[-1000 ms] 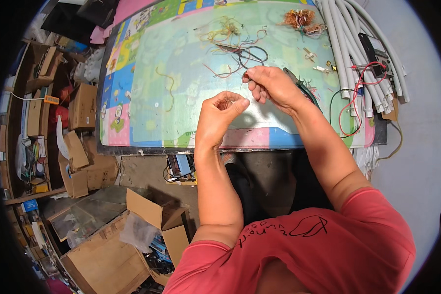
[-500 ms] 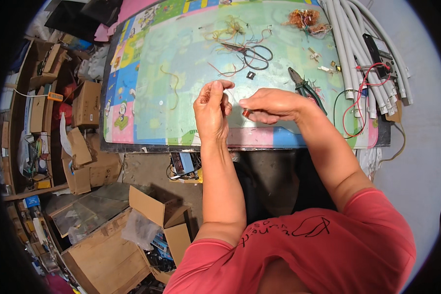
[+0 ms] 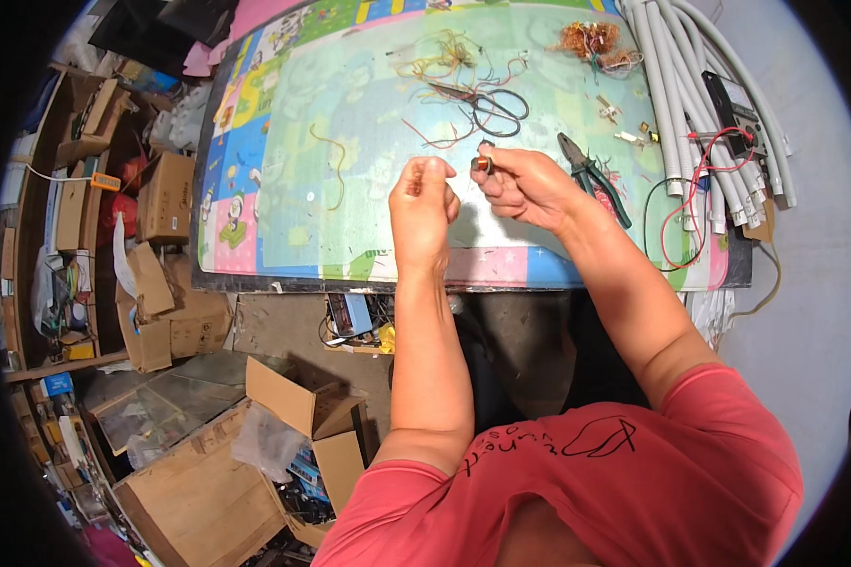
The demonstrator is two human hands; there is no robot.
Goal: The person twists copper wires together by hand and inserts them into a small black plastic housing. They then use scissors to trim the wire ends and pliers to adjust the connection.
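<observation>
Coil [image 3: 482, 164] pinched in the right hand [image 3: 529, 184], copper wire [image 3: 415, 180] bunched in the left hand [image 3: 426, 213], over the table [image 3: 288, 227].

From my remote station I note the right hand closed on the coil between thumb and fingertips; the left hand, near but apart, is curled round what appears to be fine copper wire. Whether any wire joins them, I cannot tell. Scissors [image 3: 473, 96] lie beyond; green-handled pliers [image 3: 582, 167] lie right of the right hand. I judge the step in hand to be two-handed work on the coil; the next move calls for a steady right pinch and delicate left fingers.
</observation>
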